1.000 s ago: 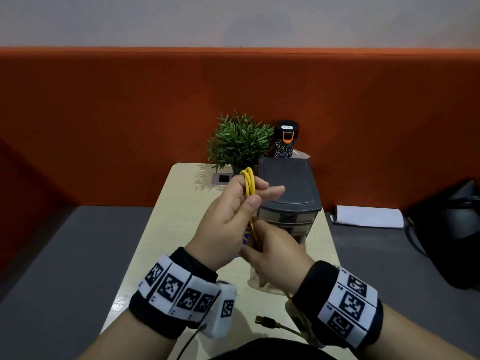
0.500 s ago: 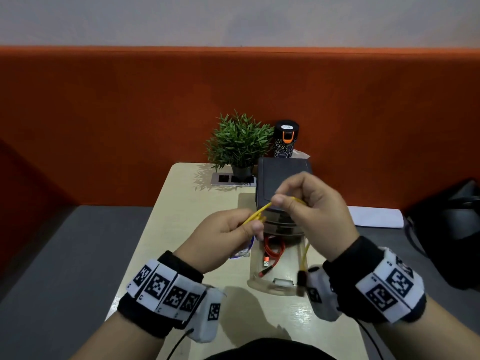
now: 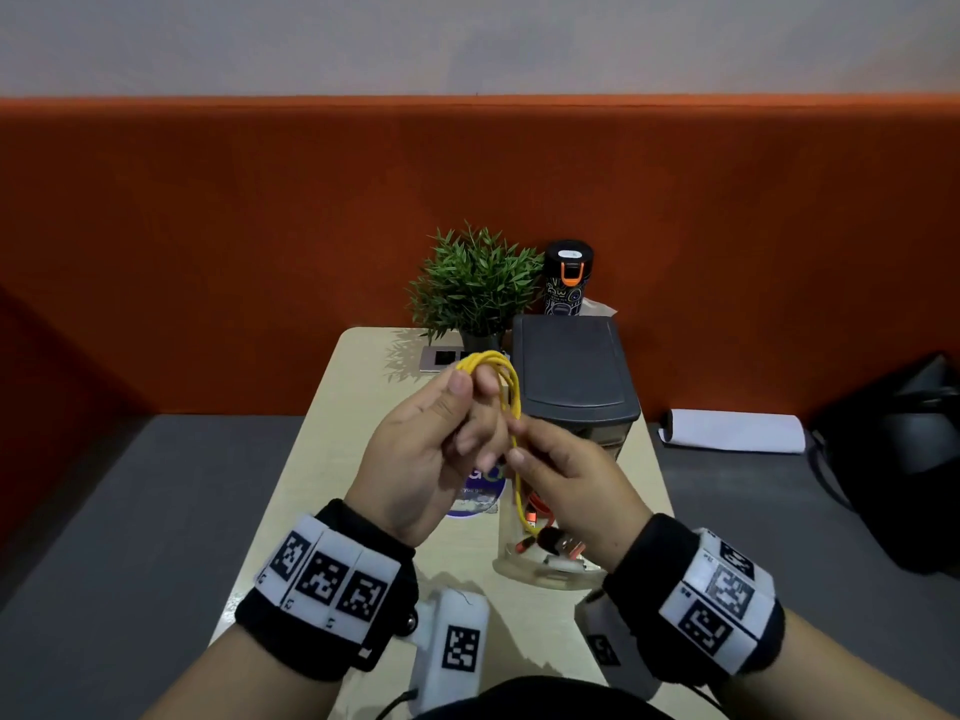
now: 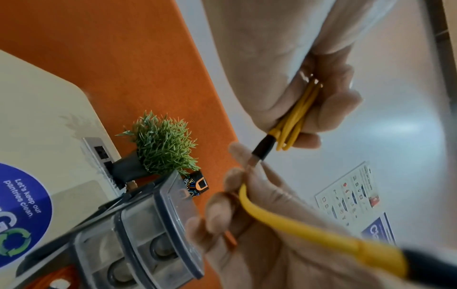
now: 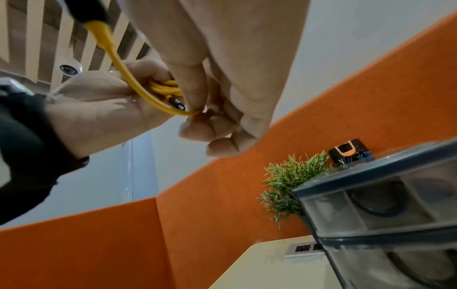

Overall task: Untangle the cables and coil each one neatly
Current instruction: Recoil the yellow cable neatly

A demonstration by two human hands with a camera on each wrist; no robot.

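The left hand (image 3: 421, 459) is gripping a bunch of yellow cable (image 3: 498, 371) loops up over the table's (image 3: 332, 459) far end, while the right hand (image 3: 566, 485) is pinching its loose tail just below. Only the left-wrist cam is catching the cable's black plug (image 4: 263, 147) and a sticker (image 4: 22, 213) reading "Let's keep our pantries clean."

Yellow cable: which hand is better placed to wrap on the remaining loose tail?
Right. The right hand already pinches the loose tail of the yellow cable, while the left hand is occupied gripping the coiled loops.
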